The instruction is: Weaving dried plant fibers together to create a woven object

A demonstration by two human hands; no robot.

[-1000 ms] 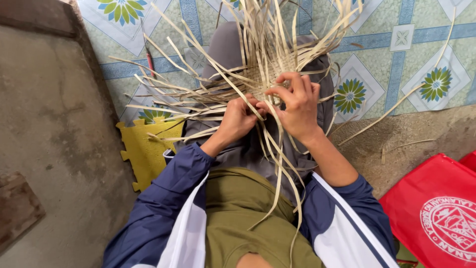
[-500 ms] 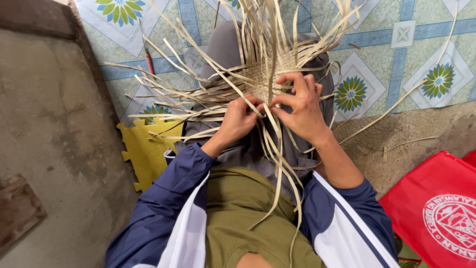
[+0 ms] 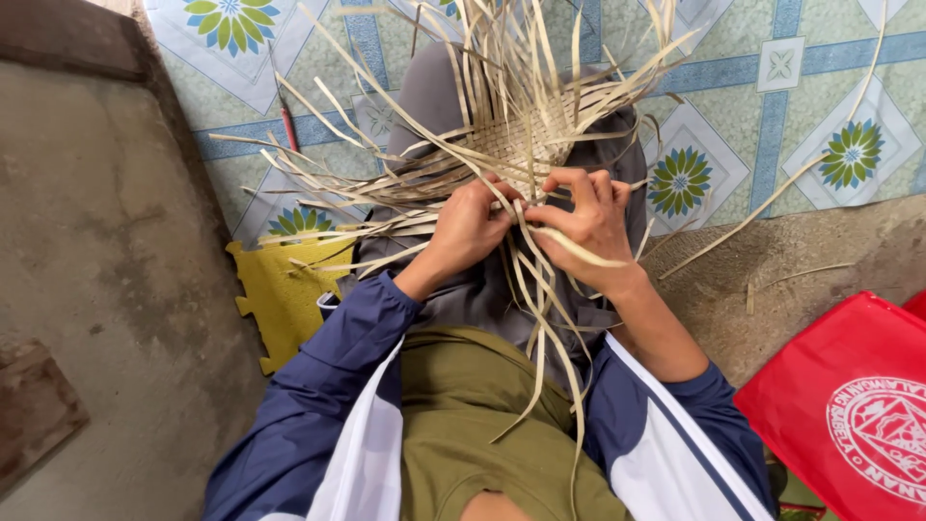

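A half-woven mat of pale straw strips (image 3: pixel 526 140) rests on my raised knees, with long loose strips fanning out to all sides and hanging down over my lap. My left hand (image 3: pixel 470 227) pinches strips at the near edge of the woven patch. Close beside it, my right hand (image 3: pixel 585 220) has its fingers curled around other strips at the same edge. Both hands nearly touch each other. I wear a dark blue and white jacket and grey trousers.
A yellow foam puzzle mat (image 3: pixel 285 294) lies by my left side. A red bag (image 3: pixel 854 405) lies at the lower right. Patterned floor tiles (image 3: pixel 733 106) spread ahead, bare concrete (image 3: pixel 106 289) to the left. A red pencil-like stick (image 3: pixel 288 128) lies on the tiles.
My right hand has shifted slightly down and its fingers have curled tighter on the strips. The left hand has stayed at the weave's near edge.
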